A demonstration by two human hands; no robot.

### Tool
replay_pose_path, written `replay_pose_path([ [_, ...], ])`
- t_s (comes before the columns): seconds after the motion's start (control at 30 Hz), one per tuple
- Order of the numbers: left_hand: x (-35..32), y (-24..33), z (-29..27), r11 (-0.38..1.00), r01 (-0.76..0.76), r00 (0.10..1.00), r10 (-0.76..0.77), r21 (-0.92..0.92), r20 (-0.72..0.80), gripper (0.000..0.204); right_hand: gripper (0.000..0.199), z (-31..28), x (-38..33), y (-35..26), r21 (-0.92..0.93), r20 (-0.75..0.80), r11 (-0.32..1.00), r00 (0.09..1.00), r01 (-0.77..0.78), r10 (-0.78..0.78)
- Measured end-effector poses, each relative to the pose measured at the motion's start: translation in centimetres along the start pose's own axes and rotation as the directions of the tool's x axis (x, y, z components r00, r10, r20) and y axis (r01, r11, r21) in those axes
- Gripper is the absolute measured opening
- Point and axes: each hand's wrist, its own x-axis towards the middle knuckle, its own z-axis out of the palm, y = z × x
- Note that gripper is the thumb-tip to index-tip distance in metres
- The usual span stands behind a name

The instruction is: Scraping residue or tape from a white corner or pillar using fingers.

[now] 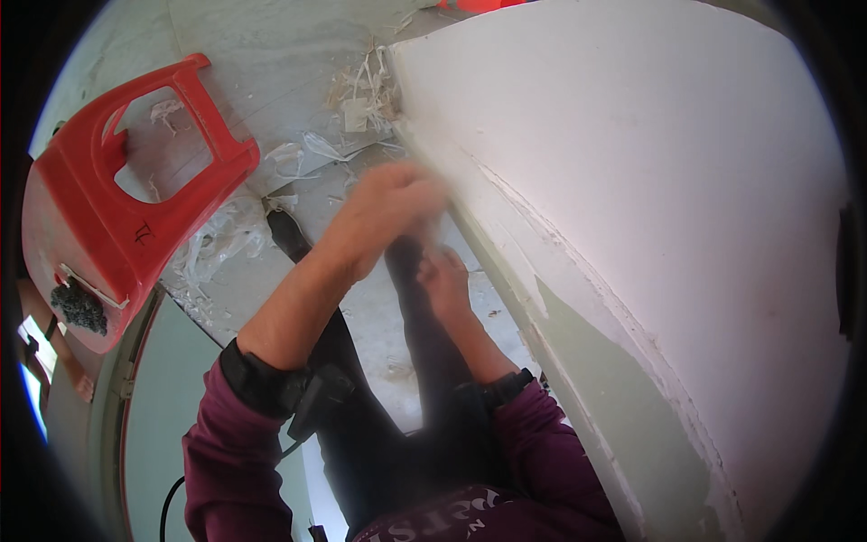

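Note:
My left hand point(395, 206) is raised beside the edge of a large white panel point(623, 154), its fingers smeared by motion. Just below it, my right hand point(444, 282) has its fingers curled in, and whatever they may hold is too small and blurred to name. A faint pale blur lies between the two hands. Along the panel's near side the white surface layer ends in a ragged line, and a pale green patch point(605, 370) shows there.
A red plastic stool point(212, 113) lies tipped over at the left, with a dark scouring pad point(79, 307) by it. Torn white strips point(366, 90) and crumpled clear plastic film point(221, 239) litter the grey floor. My legs stretch forward beneath my hands.

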Motion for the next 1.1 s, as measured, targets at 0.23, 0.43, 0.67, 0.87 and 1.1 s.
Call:
replay_pose_path([
  [0.23, -0.3, -1.3, 1.0, 0.973, -0.143, 0.978, 0.167, 0.179, -0.126, 0.021, 0.017, 0.8, -0.2, -0.1, -0.227, 0.007, 0.974, 1.0, 0.017, -0.015],
  [0.43, 0.5, -1.7, 1.5, 0.87, -0.291, 0.925, 0.362, 0.399, -0.114, 0.016, 0.017, 0.8, 0.0, 0.3, -0.162, 0.08, 0.987, 0.997, 0.019, -0.006],
  [0.67, 0.6, -0.5, 1.3, 0.96, -0.064, 0.988, 0.099, 0.274, -0.116, 0.018, 0.018, 0.4, 0.0, 0.2, -0.3, 0.103, 0.946, 0.99, 0.121, -0.094],
  [0.87, -0.5, 0.6, 1.4, 0.972, -0.101, 0.988, 0.123, 0.21, -0.096, 0.019, 0.02, 0.4, 0.0, 0.0, -0.278, 0.056, 0.959, 0.997, 0.059, -0.045],
  [1.1, -1.1, 0.7, 1.5, 0.979, -0.159, 0.979, 0.174, 0.128, -0.109, 0.022, 0.019, 1.2, 0.1, -0.1, -0.148, 0.016, 0.989, 1.0, 0.007, -0.005],
])
